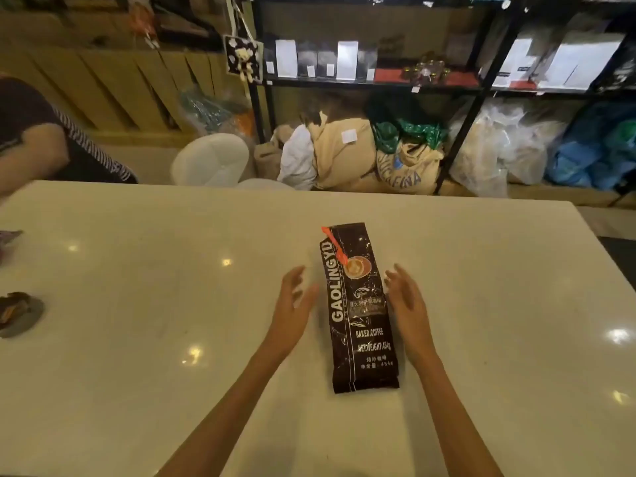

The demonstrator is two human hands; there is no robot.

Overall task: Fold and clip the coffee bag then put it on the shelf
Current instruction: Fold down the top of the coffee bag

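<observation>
Coffee bag (358,308) is lying flat on the white table (137,304), label up, long way pointing away from the person, with an orange clip (335,249) sitting loose across its upper left part near the far end. Both hands are empty and spread: left hand (294,304) just beside the bag's left edge, right hand (406,301) just beside the right edge, neither grip closed on anything and neither clearly touching the bag. So I'd say it's the very start, reaching in, no fold made yet as far as I can tell. Next move probably calls for getting the clip off to the side and taking hold of the far end so the top can be rolled over. Table's glossy, so the bag might slide a bit. Black shelf (378,82) is beyond the table's far edge, with white bags on it and sacks underneath. Someone else's arm (31,149) pokes in at the left.
</observation>
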